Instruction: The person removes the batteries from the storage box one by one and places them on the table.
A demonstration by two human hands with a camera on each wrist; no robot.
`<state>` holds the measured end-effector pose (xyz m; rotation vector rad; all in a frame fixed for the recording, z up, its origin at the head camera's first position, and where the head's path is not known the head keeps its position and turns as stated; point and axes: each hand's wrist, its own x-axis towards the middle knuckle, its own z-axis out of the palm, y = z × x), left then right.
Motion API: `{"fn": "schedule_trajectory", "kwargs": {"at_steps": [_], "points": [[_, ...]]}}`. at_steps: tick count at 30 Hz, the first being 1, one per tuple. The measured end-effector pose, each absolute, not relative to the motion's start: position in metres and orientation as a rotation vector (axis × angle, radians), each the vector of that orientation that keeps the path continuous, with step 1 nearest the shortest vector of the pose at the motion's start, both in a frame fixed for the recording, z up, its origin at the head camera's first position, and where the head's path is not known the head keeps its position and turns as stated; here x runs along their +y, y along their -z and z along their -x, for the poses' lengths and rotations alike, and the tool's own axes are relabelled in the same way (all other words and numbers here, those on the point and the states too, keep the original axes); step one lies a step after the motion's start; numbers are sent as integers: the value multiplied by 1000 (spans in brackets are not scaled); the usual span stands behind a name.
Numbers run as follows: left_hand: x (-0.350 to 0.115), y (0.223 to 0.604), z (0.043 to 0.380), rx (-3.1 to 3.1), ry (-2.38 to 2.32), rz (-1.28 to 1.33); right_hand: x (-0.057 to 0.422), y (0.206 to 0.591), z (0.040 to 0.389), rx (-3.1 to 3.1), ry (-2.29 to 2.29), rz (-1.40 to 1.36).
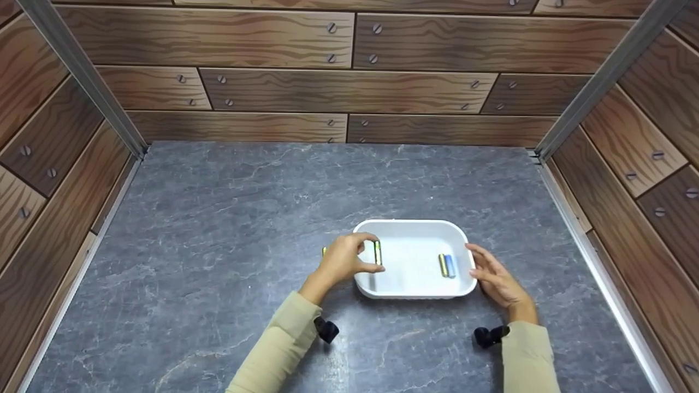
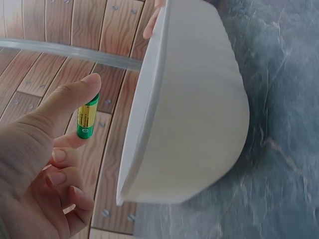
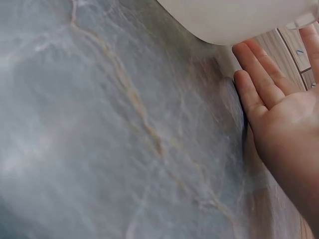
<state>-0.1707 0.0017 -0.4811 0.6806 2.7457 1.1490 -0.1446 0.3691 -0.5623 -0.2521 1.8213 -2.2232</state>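
My left hand pinches a green and yellow battery between thumb and a fingertip. In the head view that battery is over the left end of a white plastic tub. At the tub's right end, my right hand holds the rim with its thumb and a finger; in the right wrist view the other fingers stretch out beside the tub's lower side. Inside the tub, toward the right, a yellow and dark battery and a blue battery lie side by side.
A small yellow object shows just left of my left hand, mostly hidden by it. The grey marbled tabletop lies under the tub. Wood-patterned walls stand at the back and both sides.
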Motion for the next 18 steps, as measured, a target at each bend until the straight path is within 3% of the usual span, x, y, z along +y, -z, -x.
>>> {"fn": "schedule_trajectory", "kwargs": {"at_steps": [18], "points": [[-33, 489, 174, 2740, -1160, -602, 371, 563, 145, 1799, 2171, 233]]}}
